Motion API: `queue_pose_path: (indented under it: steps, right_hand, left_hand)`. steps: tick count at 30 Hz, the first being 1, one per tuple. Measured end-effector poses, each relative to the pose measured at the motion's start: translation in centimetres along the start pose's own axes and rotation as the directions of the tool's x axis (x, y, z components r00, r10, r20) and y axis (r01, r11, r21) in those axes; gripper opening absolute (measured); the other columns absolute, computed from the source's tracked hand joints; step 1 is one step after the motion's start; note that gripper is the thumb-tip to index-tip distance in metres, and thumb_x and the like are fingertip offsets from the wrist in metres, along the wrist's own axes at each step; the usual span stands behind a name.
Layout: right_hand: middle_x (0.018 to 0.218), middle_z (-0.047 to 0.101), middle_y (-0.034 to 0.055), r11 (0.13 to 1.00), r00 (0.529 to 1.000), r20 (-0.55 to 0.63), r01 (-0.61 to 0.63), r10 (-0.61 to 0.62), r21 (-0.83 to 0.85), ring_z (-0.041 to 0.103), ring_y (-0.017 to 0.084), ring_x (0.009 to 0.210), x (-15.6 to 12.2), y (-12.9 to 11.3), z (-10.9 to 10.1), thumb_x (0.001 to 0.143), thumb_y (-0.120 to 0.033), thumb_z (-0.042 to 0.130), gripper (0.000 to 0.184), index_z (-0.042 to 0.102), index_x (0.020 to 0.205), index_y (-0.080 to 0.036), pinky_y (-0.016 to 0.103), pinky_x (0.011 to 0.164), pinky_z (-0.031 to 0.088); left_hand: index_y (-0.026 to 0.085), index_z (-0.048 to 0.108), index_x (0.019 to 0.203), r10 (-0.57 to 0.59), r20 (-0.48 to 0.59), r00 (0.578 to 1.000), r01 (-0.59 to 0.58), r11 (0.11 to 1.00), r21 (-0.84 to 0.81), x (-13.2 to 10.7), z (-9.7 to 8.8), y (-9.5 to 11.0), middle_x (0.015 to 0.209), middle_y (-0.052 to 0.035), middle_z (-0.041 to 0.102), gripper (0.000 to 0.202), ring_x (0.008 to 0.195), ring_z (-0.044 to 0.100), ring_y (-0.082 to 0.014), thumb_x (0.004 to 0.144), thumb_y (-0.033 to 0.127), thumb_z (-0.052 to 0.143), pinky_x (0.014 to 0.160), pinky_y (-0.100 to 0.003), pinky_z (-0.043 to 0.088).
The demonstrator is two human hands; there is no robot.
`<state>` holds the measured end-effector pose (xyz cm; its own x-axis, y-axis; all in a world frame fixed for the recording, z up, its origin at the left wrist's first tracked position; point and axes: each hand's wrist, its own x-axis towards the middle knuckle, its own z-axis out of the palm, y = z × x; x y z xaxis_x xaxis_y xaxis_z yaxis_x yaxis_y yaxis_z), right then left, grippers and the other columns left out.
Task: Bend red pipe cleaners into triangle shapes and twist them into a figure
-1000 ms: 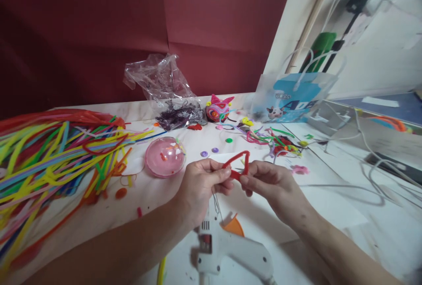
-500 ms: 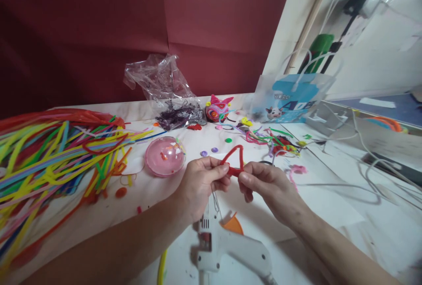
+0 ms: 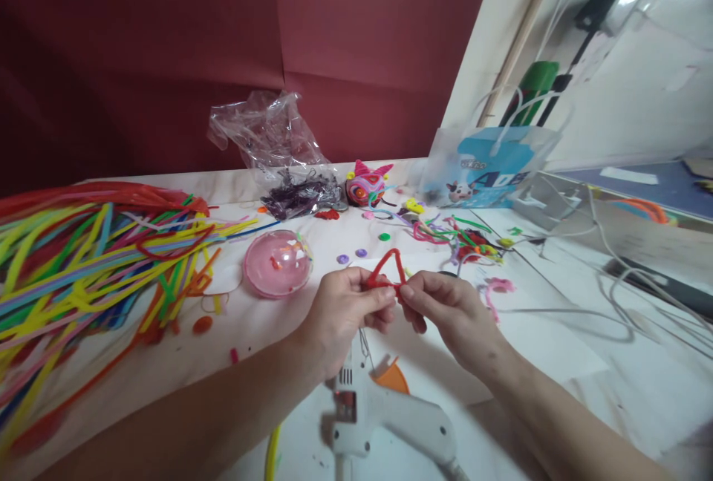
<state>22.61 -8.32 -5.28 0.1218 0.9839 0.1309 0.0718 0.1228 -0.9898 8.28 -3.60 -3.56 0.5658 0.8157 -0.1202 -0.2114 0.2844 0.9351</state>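
Note:
A red pipe cleaner (image 3: 396,262), bent into a small triangle with its peak up, is held between my two hands above the table. My left hand (image 3: 350,306) pinches its left lower corner between thumb and fingers. At the right lower corner, the thumb and fingertips of my right hand (image 3: 448,306) close on it. The fingers hide part of the triangle's base. Below the hands lies a white glue gun (image 3: 390,418), and an orange piece (image 3: 393,377) rests beside it.
Many coloured pipe cleaners (image 3: 105,266) cover the left side. A pink bowl (image 3: 277,264), a clear plastic bag (image 3: 272,132), a decorated pink figure (image 3: 366,185) and a blue-white bag (image 3: 484,169) stand farther back. Cables (image 3: 618,273) run along the right.
The triangle's right side has tilted so the peak sits a little farther left. My left fingers have shifted slightly right, closer to my right hand. Both hands keep their pinch.

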Motion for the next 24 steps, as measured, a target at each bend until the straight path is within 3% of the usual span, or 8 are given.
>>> queue_pose_path:
  steps: [5, 13, 20, 24]
  right_hand:
    - [0.048, 0.052, -0.0022, 0.998, 0.999, 0.008, 0.052, -0.052, 0.045, 0.041, 0.008, 0.044, -0.2, 0.1, 0.4, 0.074, -0.039, 0.062, 0.030, 0.056, 0.057, -0.015, 0.021, 0.043, 0.034]
    - [0.055, 0.052, -0.0016, 0.997, 0.995, 0.053, 0.080, -0.080, 0.014, 0.043, 0.008, 0.047, -0.4, 0.1, 0.9, 0.078, -0.042, 0.057, 0.031, 0.054, 0.061, -0.016, 0.022, 0.045, 0.036]
    - [0.052, 0.050, -0.0027, 0.988, 0.987, -0.053, 0.152, -0.152, -0.008, 0.044, 0.009, 0.047, -0.4, 0.1, 1.1, 0.078, -0.039, 0.058, 0.030, 0.051, 0.058, -0.017, 0.022, 0.046, 0.036]
    - [0.051, 0.051, -0.0026, 0.991, 0.992, -0.025, 0.123, -0.122, 0.057, 0.044, 0.009, 0.046, -0.3, 0.3, 1.2, 0.077, -0.038, 0.059, 0.030, 0.052, 0.057, -0.017, 0.022, 0.045, 0.036]
  left_hand:
    - [0.011, 0.056, 0.063, 0.011, -0.030, 0.999, -0.010, 1.000, 0.030, 0.1, -0.1, 0.0, 0.053, -0.0008, 0.058, 0.011, 0.042, 0.049, -0.0065, 0.063, 0.017, 0.065, 0.042, -0.019, 0.037]
    - [0.011, 0.056, 0.068, -0.010, 0.065, 0.998, 0.004, 0.996, 0.090, 0.4, -0.7, 0.7, 0.056, 0.0002, 0.057, 0.014, 0.045, 0.048, -0.0061, 0.065, 0.020, 0.066, 0.045, -0.019, 0.037]
    - [0.010, 0.056, 0.068, -0.001, 0.053, 0.999, -0.006, 0.993, 0.116, 0.3, -0.3, 1.0, 0.058, -0.0009, 0.058, 0.009, 0.048, 0.050, -0.0064, 0.065, 0.015, 0.063, 0.049, -0.019, 0.038]
    - [0.010, 0.056, 0.066, 0.029, 0.030, 0.999, -0.033, 0.989, 0.142, 0.2, -0.3, 1.0, 0.055, -0.0005, 0.057, 0.006, 0.047, 0.049, -0.0063, 0.063, 0.013, 0.061, 0.049, -0.020, 0.037]
